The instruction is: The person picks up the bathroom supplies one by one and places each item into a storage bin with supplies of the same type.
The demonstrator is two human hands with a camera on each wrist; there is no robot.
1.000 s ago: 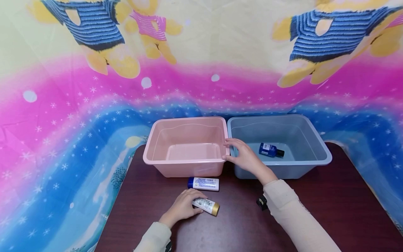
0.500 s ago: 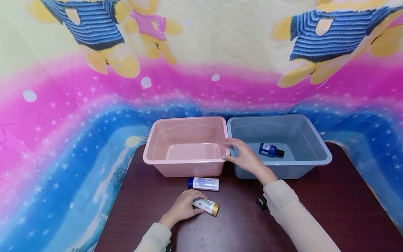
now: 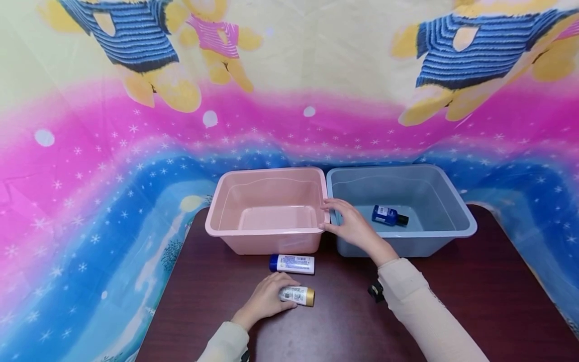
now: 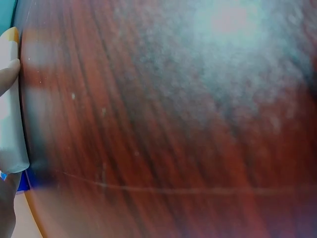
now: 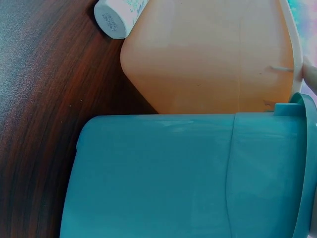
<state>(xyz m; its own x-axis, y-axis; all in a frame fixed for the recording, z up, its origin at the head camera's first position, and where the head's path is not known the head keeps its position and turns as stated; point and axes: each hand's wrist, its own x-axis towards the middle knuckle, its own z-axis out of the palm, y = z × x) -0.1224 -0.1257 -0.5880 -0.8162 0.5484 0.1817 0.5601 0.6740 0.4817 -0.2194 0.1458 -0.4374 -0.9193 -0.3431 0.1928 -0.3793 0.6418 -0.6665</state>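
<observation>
My left hand (image 3: pixel 264 297) holds a small white bottle with a gold cap (image 3: pixel 296 295) low over the table, thumb and fingers on opposite sides of it. At the left edge of the left wrist view, part of that white bottle (image 4: pixel 11 129) shows with a thumb on it. My right hand (image 3: pixel 350 226) rests with its fingertips on the right rim of the pink bin (image 3: pixel 267 233), where it meets the grey-blue bin (image 3: pixel 434 234). In the right wrist view, one fingertip (image 5: pixel 310 74) touches the pink rim.
A white bottle with a blue cap (image 3: pixel 293 264) lies just in front of the pink bin. Inside the grey-blue bin lies a dark blue bottle with a black cap (image 3: pixel 389 216). Both bins stand at the back of the dark brown table (image 3: pixel 334 322), before a printed cloth.
In my left hand the gold-capped bottle has turned slightly, so its cap now points almost straight right rather than down to the right. My right hand has stayed in place.
</observation>
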